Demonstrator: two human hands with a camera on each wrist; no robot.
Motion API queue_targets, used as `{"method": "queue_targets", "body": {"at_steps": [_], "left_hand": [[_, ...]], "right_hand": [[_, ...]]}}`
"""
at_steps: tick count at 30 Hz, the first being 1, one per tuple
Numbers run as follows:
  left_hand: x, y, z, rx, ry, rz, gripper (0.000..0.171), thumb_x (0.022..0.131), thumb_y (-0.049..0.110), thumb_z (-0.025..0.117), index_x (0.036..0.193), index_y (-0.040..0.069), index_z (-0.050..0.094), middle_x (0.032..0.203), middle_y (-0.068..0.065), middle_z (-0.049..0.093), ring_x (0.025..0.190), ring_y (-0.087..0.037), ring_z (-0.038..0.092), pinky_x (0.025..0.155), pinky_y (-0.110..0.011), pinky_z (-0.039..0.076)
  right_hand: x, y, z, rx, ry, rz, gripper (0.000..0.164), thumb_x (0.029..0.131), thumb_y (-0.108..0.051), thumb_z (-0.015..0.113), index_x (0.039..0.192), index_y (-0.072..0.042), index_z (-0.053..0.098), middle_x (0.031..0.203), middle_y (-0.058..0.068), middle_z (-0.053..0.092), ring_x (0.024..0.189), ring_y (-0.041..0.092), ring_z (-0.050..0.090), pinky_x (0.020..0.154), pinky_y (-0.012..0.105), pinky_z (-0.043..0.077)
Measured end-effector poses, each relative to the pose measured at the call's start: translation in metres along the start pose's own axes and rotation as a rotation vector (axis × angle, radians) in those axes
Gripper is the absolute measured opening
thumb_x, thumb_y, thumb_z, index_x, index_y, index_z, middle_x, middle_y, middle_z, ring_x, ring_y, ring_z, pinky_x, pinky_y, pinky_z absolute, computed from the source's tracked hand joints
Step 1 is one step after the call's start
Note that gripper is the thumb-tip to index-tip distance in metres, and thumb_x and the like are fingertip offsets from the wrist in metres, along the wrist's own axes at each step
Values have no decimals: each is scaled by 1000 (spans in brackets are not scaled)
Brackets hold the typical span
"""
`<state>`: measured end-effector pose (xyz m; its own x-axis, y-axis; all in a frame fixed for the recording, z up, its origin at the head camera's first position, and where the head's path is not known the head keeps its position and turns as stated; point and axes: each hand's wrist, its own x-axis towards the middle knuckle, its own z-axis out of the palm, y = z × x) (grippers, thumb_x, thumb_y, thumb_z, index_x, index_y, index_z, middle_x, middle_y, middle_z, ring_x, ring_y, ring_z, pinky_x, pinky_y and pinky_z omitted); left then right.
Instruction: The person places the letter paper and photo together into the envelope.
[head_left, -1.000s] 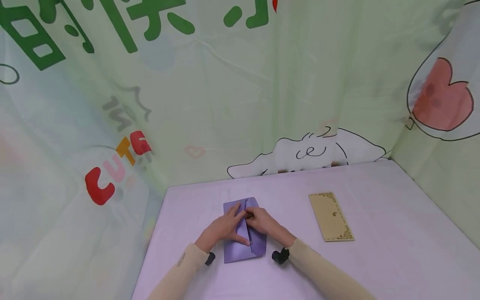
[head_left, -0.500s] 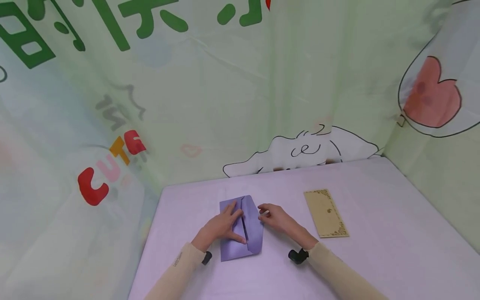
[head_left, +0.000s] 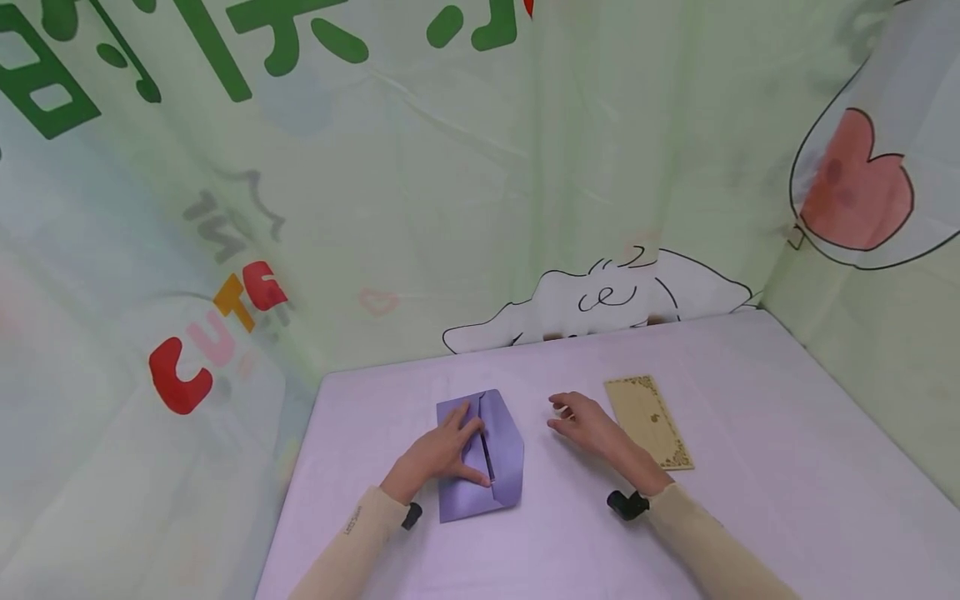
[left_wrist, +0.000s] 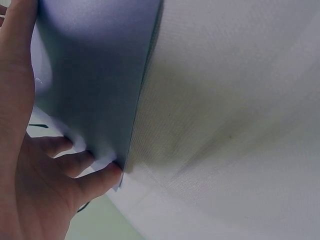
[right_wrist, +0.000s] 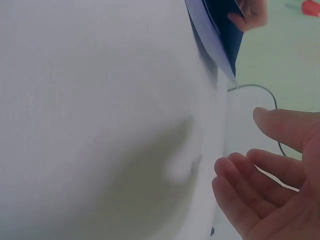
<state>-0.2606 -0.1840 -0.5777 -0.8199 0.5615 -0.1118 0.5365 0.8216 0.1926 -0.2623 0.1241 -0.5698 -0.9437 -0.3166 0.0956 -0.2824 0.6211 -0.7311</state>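
Note:
A purple envelope lies on the table with its flap spread out to the right and a dark slit along the opening. My left hand rests on it, fingers spread over the body and thumb by the slit. In the left wrist view, fingertips touch the envelope near its edge. My right hand hovers between the envelope and a tan card with ornate corner patterns. Its fingers are loosely bent and hold nothing; in the right wrist view the right hand shows a gap between thumb and fingers.
The table has a pale lilac cover. Behind it and at the sides hang printed curtains with cartoon drawings and letters. A small black camera sits at the right wrist.
My right hand has let go of the envelope at its slit and moved right toward the tan card. The left hand stays on the envelope. The head view has shifted slightly.

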Motion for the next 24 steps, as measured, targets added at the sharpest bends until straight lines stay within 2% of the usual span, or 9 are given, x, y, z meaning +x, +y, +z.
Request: {"method": "queue_targets", "body": {"at_steps": [7,11,17,21,24], "left_hand": [[0,0,0,0,-8,-11,91,65,76,77,132,25,44,163,-23,22,144,-37,39,96,-47,54],[-1,0,-1,-13,-14,-23,92,65,77,77,134,26,44,164,-22,20,144,-37,40,95,-48,55],[0,0,1,-11,-12,-16,93,65,76,77,134,25,44,164,-23,21,145,-37,38,96,-49,54],[0,2,-1,-8,-13,-14,93,65,76,77,135,25,44,164,-23,21,146,-37,37,96,-50,54],[0,3,-2,-9,-20,-18,92,65,76,77,135,25,44,164,-23,20,146,-37,37,95,-49,55]], "right_hand": [[-13,21,-24,-83,51,57,49,96,-20,68,135,5,54,128,23,61,114,38,61,96,52,51],[-19,38,-43,-127,85,46,49,96,-18,67,134,9,53,130,28,59,118,42,58,100,55,47],[-30,55,-68,-173,79,105,54,97,-18,64,138,14,47,139,37,50,132,53,44,108,63,36],[-39,59,-76,-230,113,169,57,97,-21,63,138,15,46,137,39,48,128,54,45,105,64,38],[-45,60,-78,-274,172,211,60,96,-24,64,137,16,47,134,39,47,120,54,48,100,64,42]]}}
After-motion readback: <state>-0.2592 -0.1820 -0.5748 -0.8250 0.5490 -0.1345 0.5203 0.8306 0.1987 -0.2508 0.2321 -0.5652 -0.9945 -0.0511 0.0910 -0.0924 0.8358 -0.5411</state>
